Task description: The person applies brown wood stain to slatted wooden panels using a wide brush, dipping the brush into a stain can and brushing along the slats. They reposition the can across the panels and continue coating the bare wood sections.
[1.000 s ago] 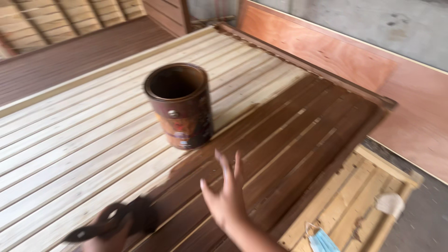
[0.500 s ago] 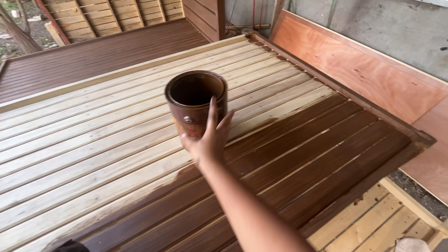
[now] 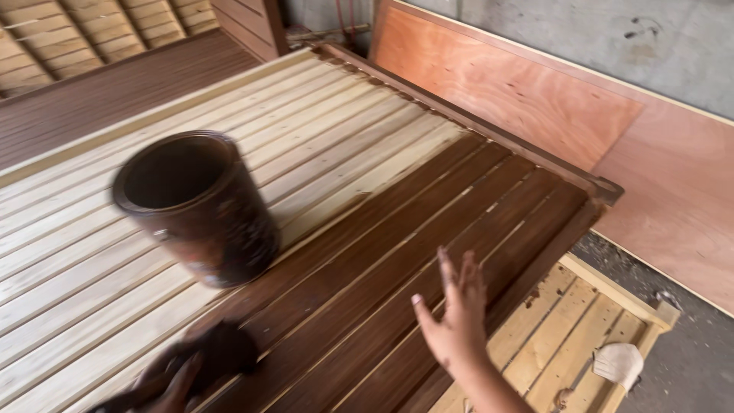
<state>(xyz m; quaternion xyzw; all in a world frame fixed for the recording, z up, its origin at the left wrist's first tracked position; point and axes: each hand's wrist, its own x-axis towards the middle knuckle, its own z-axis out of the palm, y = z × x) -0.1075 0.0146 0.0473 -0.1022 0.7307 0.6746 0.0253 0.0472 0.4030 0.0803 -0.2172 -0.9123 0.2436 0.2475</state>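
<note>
Beside the stain can [image 3: 195, 206] | right hand [image 3: 453, 321] open, empty | left hand [image 3: 172, 375] grips dark rag | slat panel [image 3: 367, 199] near half stained, far half bare

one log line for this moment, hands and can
right hand: open, empty, raised over stained slats | left hand: on dark stain pad | can: open, blurred, on slatted panel | bare slats: left

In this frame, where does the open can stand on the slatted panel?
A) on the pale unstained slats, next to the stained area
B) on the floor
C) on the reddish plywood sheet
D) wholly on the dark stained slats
A: the dark, open can stands on the pale slats of the slatted panel, with the dark stained slats beginning just to its right.
</note>
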